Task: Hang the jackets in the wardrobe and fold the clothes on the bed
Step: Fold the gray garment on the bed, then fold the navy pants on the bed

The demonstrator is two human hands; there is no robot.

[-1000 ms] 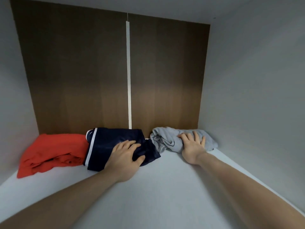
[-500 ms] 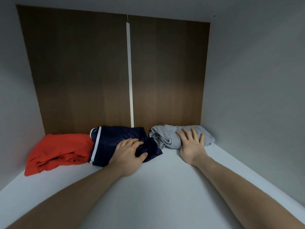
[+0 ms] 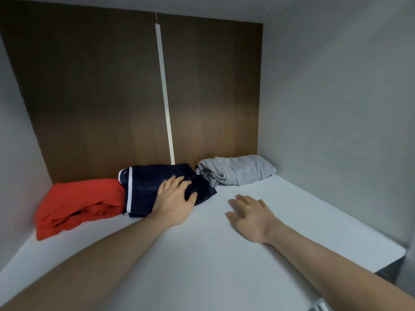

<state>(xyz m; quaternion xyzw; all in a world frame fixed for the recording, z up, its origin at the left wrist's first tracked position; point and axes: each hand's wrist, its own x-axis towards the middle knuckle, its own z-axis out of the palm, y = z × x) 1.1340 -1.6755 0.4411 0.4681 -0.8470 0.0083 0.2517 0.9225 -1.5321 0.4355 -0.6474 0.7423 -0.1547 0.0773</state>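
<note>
Three folded garments lie in a row at the back of a white wardrobe shelf (image 3: 202, 254). At the left is an orange garment (image 3: 78, 203), in the middle a navy garment with a white stripe (image 3: 146, 185), at the right a grey garment (image 3: 235, 170). My left hand (image 3: 174, 198) rests flat on the navy garment's front right part, with the thumb against its edge. My right hand (image 3: 251, 213) hovers flat just over the bare shelf, in front of the grey garment and apart from it, holding nothing.
A brown wooden back panel (image 3: 101, 97) with a white vertical strip (image 3: 165, 93) closes the compartment. Grey side walls stand close on the left and right (image 3: 336, 108). The shelf's front right corner (image 3: 395, 257) shows at the right.
My right hand has come off the grey garment and drawn back toward me over the shelf. My left hand stays on the navy garment.
</note>
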